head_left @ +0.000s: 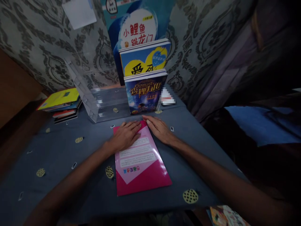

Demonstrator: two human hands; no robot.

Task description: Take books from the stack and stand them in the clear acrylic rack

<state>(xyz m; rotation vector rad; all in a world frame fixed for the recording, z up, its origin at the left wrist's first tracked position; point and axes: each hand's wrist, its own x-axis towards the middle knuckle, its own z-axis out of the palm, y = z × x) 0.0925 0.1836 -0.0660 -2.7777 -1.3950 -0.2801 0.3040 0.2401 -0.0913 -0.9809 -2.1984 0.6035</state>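
A thin pink book (pixel 147 180) lies flat on the cloth-covered table in front of me, with small printed text and colourful characters on its upper face. My left hand (pixel 126 135) rests flat across the upper left part of the book, fingers stretched out and covering some of the print. At the book's top right corner, my right hand (pixel 160 129) lies along the edge with its fingers extended and the thumb near the cover. Neither hand is wrapped round anything.
Beyond the book, a clear stepped acrylic rack (pixel 87 99) holds a blue-purple book (pixel 146 97), a blue-and-yellow book (pixel 144 59) and a tall teal book (pixel 138 22). A stack of books (pixel 62 100) sits at the left. The table's right edge (pixel 211 144) slants past my right arm.
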